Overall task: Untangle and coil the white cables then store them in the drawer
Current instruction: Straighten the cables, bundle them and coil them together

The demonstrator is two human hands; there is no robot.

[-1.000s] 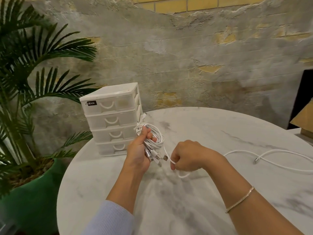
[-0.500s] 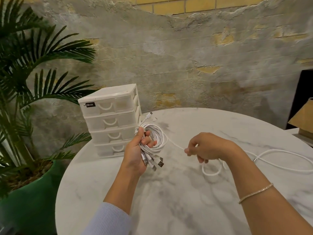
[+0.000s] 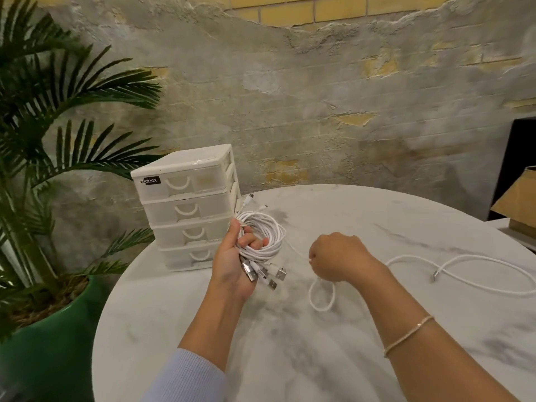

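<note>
1. Right, looking down from the head camera at a round bench [image 3: 290,358] with a white marble top veined in grey.
2. My left hand [image 3: 232,265] is curled around a coil of white cables [image 3: 262,233], held just above the bench; the fingers pass through the loops.
3. Below that grip a bunch of USB plugs [image 3: 266,275] hangs out, silver ends fanned toward the bench.
4. My right hand [image 3: 336,256] is closed in a fist on a single cable strand [image 3: 320,297]; a loop of it drops under the wrist and touches the marble.
5. More loose cable [image 3: 464,271] snakes across the right side of the bench, with a small connector end lying on the surface.
6. A white four-tier drawer unit [image 3: 188,210] stands at the left rear of the bench, just behind the coil; all four drawers look pushed in.
7. A thin bracelet [image 3: 409,335] sits on the right forearm, and a pale blue sleeve [image 3: 185,378] covers the left.
8. Behind the bench is a rough plastered wall [image 3: 290,97] with yellow brick showing through in patches.
9. On the left a palm plant [image 3: 58,126] rises from a green pot [image 3: 52,343].
10. At the far right edge I see a cardboard box [image 3: 519,204] against something dark.
</note>
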